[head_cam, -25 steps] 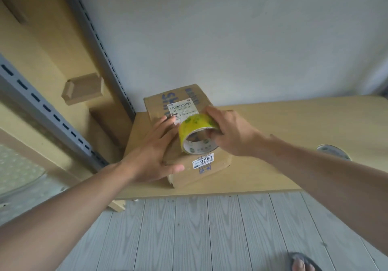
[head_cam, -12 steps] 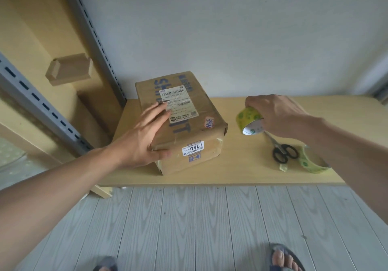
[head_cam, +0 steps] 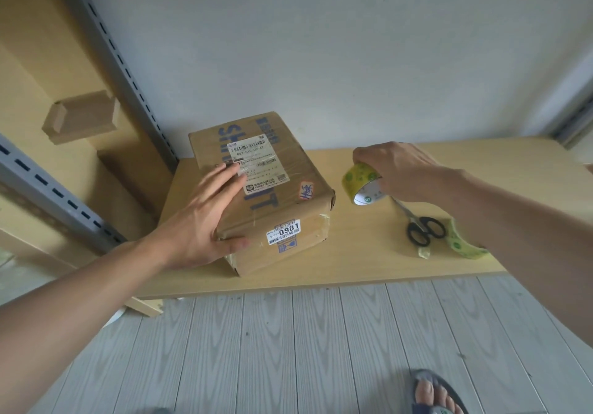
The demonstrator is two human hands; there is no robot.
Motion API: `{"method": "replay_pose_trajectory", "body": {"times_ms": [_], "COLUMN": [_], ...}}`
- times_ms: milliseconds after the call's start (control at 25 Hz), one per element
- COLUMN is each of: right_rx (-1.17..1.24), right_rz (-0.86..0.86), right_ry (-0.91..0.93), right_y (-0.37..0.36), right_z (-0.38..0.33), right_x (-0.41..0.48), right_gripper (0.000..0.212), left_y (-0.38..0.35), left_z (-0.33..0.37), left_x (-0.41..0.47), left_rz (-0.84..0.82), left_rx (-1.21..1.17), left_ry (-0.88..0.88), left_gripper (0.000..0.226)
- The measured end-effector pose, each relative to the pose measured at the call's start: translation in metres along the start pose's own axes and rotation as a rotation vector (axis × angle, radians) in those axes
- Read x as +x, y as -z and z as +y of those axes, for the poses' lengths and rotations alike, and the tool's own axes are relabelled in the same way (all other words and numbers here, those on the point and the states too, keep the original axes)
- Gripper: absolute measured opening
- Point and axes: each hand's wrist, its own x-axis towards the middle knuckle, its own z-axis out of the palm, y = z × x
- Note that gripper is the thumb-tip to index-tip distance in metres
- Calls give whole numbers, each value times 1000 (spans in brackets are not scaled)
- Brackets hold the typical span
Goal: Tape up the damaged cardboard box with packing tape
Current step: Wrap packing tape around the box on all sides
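A brown cardboard box (head_cam: pixel 288 185) with white shipping labels and blue lettering lies on the pale wooden table (head_cam: pixel 359 253). Its near side is creased and carries old tape. My left hand (head_cam: pixel 202 221) rests flat on the box's left top edge, thumb against the near side. My right hand (head_cam: pixel 394 169) grips a yellow-green roll of packing tape (head_cam: pixel 361 184) from above, holding it just over the table to the right of the box, apart from it.
Black-handled scissors (head_cam: pixel 420 227) lie on the table right of the roll. A second tape roll (head_cam: pixel 462 243) sits partly hidden under my right forearm. A grey slotted shelf upright (head_cam: pixel 122 70) stands left of the box. My sandalled foot (head_cam: pixel 433 394) is on the grey plank floor.
My right hand carried the tape roll off the box top and to the right, lowering it toward the table. My left hand stayed on the box. The view shifted right, showing the scissors.
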Motion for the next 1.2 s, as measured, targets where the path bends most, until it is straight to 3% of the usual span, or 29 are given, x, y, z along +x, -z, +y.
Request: {"method": "replay_pose_trajectory", "body": {"times_ms": [240, 360, 520, 600, 880, 1040, 1200], "right_rx": [79, 79, 96, 94, 132, 137, 151], "right_rz": [-123, -120, -113, -119, -105, -144, -143], "right_ry": [-22, -24, -23, -27, -43, -30, -57], "right_y": [-46, -60, -62, -64, -67, -64, -67], "right_z": [-12, -15, -12, -12, -11, -11, -7], "right_x": [2, 8, 8, 7, 6, 5, 7], "right_gripper": [30, 30, 30, 29, 27, 27, 29], "left_y": [15, 33, 15, -3, -3, -20, -32], "left_z": [10, 36, 80, 90, 96, 115, 116], "left_x": [0, 10, 52, 62, 69, 105, 121], "left_rz": [-140, -291, -169, -228, -292, -226, -237], "left_rx": [33, 51, 231, 364, 339, 265, 256], "left_ry": [66, 220, 435, 406, 301, 235, 227], "left_gripper": [122, 107, 102, 105, 88, 104, 51]}}
